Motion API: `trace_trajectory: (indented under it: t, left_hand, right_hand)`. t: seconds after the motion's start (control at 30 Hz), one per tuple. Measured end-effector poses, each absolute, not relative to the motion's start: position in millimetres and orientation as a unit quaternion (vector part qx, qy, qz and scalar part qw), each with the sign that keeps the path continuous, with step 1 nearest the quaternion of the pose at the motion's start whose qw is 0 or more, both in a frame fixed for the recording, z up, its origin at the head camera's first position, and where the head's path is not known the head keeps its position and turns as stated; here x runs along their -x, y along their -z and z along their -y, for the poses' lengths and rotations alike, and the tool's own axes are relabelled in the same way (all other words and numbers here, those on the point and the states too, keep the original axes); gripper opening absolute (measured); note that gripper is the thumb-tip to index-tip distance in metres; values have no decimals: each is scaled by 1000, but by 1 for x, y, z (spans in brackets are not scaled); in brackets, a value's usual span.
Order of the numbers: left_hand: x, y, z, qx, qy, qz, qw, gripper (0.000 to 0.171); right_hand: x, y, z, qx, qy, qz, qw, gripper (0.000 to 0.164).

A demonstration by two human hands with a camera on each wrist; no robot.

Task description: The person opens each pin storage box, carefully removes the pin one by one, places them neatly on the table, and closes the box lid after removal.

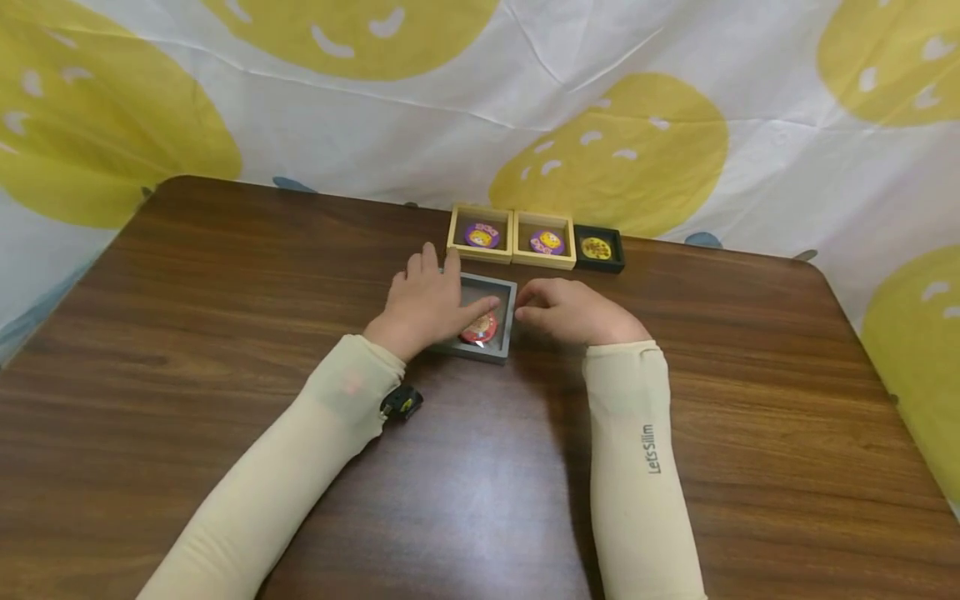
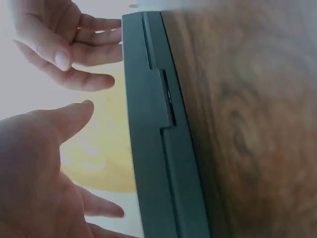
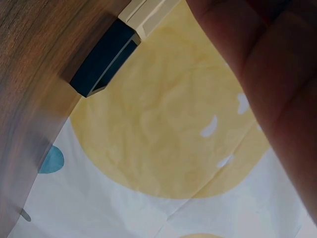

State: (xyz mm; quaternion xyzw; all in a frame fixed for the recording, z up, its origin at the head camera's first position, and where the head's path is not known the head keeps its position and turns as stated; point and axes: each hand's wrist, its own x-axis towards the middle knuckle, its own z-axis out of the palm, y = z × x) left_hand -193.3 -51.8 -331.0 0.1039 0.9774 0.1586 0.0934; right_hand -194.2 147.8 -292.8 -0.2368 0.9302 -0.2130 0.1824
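A grey shallow box frame [image 1: 487, 353] lies on the table, with a round red badge [image 1: 480, 330] inside it. My left hand [image 1: 420, 304] spreads over the frame's left side, thumb reaching across toward the badge. Close to the right rim is my right hand [image 1: 566, 312], its fingers loosely bent and nothing in its grasp. From the left wrist view, the grey frame's side [image 2: 153, 109] shows a notched edge, and the right hand's fingers [image 2: 99, 54] come right up to it. The right wrist view has the right palm [image 3: 277, 89] at its right edge.
Behind the grey frame stand two light wooden frames [image 1: 543, 265] with purple and yellow badges. A small black frame [image 1: 600, 265] with a yellow badge adjoins them on the right. A cloth with yellow shapes [image 1: 615, 158] hangs behind the table's back edge.
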Motion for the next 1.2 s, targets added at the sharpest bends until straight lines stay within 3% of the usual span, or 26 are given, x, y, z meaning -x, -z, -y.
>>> trace_trajectory:
  t: [0.17,0.5,0.63,0.8,1.07,1.2]
  left_hand:
    - [185,327,40,-58,-111,-989,74,107]
    - [178,326,15,-24,-81,-991,104,127]
    - [178,324,15,-22,-55,-991,120,127]
    - [177,320,19,-82,-82,-979,165,115]
    - [175,311,32,-193,-140,-940,245,119]
    - [176,311,34,-226,-118,-930,265,106]
  right_hand:
    - [194,290,-147,237,202,-933,181,27]
    - [191,286,-148,213,199,-937,195,27]
    - [191,286,-149,218,203,-935,191,27]
    - [190,285,-150,216,202,-934,202,30]
    - [192,286,-154,224,201,-933,197,34]
    - [192,287,-154,226,204,-932,197,34]
